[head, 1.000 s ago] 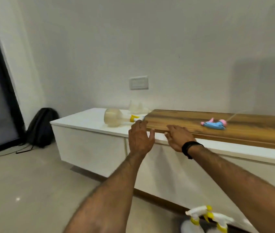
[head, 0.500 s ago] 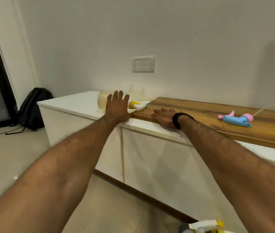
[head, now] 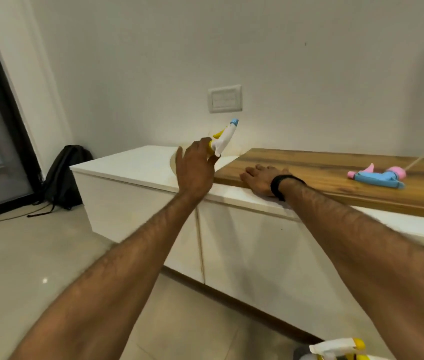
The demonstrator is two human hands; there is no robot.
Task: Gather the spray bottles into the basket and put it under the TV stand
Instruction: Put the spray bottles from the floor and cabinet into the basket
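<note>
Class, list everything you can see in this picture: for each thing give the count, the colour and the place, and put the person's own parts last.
Clear spray bottle with white and yellow trigger head: one, blue nozzle tip, gripped in the left hand above the cabinet's left end.
Blue and pink spray head: one, lying on the wooden top, right.
Yellow and white spray heads: at least one, bottom edge, on the floor; bodies cut off.
Low white cabinet: one, along the wall.
Brown wooden top: one, on the cabinet.
White wall switch plate: one, on the wall.
Black backpack: one, floor, left corner.
Black wristband: one, right wrist.
Left hand: holding the bottle.
Right hand: flat on the cabinet edge.
</note>
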